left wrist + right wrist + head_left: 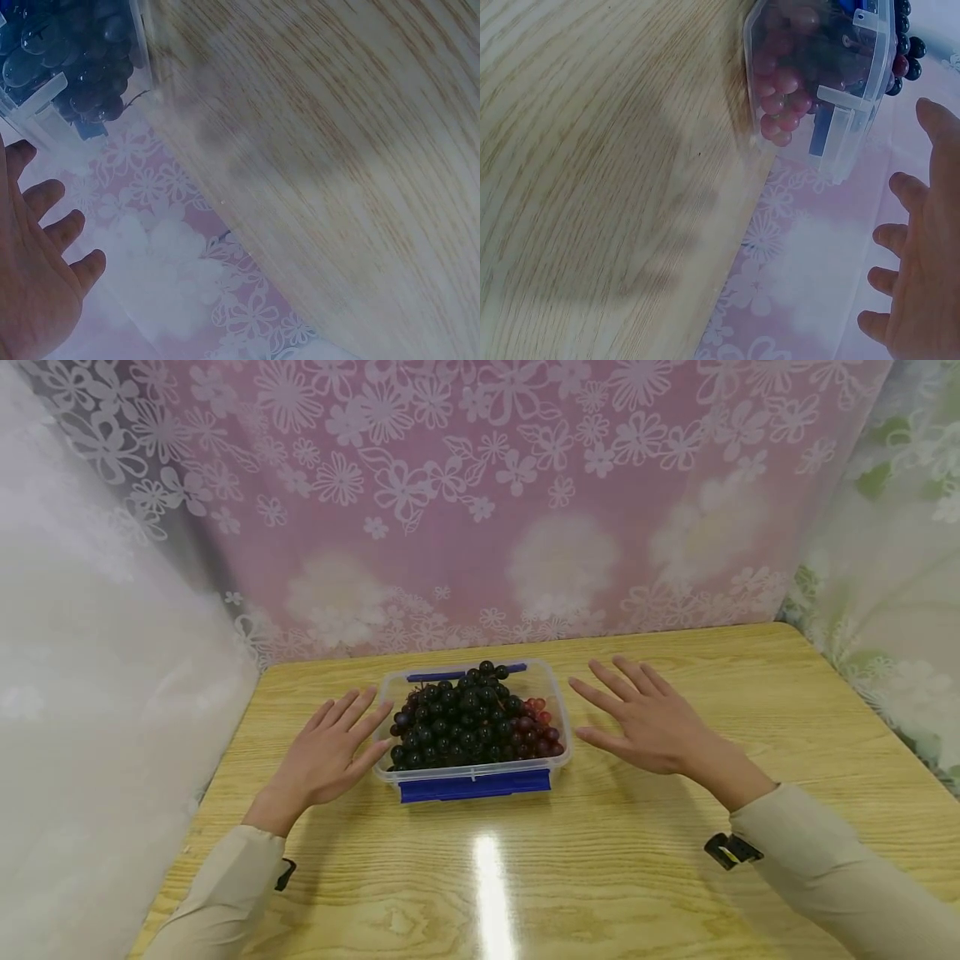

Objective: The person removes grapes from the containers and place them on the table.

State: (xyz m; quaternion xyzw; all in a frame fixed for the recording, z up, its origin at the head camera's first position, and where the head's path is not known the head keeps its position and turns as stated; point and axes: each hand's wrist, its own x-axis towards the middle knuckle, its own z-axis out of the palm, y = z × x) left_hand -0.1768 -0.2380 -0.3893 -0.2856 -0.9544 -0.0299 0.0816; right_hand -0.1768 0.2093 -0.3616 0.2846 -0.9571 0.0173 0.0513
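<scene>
Looking down between a person's two hands, we find an open, clear plastic food container (450,772) piled with grapes. It sits on a wood-grain table (645,877), between the left hand (318,758) and the right hand (648,727). Both hands are empty and relaxed, their backs toward us, fingers spread and loosely extended. From our head view, the left hand's fingertips overlap the container's nearest side; whether they touch it, we cannot tell. The right hand is just beside the opposite side.

Black grapes (457,727) fill most of the container, and a few rise over the rim on the side away from the wrists. Reddish grapes (536,735) lie toward the right hand. A long blue latch (476,785) runs along the edge nearest the wrists.

Beige sleeves (817,843) cover both arms, and a black strap (731,852) shows by the right cuff. Beyond the fingertips, we see a pink curtain (465,510) patterned with white flowers.
</scene>
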